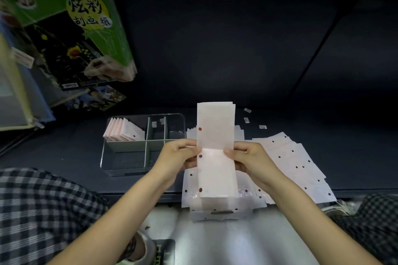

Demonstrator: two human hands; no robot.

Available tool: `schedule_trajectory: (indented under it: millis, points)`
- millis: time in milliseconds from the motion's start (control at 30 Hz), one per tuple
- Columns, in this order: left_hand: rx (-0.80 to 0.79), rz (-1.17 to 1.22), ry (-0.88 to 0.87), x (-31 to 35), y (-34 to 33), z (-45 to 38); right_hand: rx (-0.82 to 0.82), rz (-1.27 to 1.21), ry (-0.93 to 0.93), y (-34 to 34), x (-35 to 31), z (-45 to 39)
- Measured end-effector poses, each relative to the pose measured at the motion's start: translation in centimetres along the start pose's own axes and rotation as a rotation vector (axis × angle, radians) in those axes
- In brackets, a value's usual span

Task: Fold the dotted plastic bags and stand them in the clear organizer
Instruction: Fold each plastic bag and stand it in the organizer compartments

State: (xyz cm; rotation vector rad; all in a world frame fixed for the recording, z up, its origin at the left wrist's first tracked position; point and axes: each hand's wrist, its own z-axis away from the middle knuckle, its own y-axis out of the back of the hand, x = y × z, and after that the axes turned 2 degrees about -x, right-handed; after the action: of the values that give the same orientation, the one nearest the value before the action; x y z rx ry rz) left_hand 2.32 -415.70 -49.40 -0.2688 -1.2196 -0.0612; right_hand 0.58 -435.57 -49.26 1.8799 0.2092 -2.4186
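both hands pinch one long dotted bag (216,148) at mid-frame, left hand (179,155) on its nine o'clock edge, right hand (251,158) on its three o'clock edge. folded bags (122,130) stand in the clear organizer (120,163) at nine o'clock; loose bags (297,161) lie at three o'clock.

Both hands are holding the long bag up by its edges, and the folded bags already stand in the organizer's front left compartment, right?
Not quite. In the head view both hands, left and right, do hold the bag by its edges, but the folded bags stand in the organizer's back left compartment, not the front one.
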Motion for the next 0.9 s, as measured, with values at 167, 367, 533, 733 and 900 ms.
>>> schedule_trajectory:
  millis: [167,367,533,733,900]
  points:
    - [-0.010,0.093,0.000,0.4,0.7,-0.1,0.001,-0.126,0.023,-0.5,-0.4,0.0]
    - [-0.062,0.080,-0.033,0.7,1.0,-0.1,0.041,0.028,0.067,-0.4,0.2,-0.4]
    - [-0.063,0.082,0.020,0.3,0.5,-0.4,0.040,0.115,0.101,-0.8,0.7,-0.5]
    - [0.117,-0.078,0.055,-1.1,-0.1,-0.5,0.040,0.213,0.102,-1.1,1.0,-0.6]
    - [0.156,-0.717,-0.239,-1.0,0.3,0.2,-0.124,0.544,0.106,-1.4,0.9,-1.0]
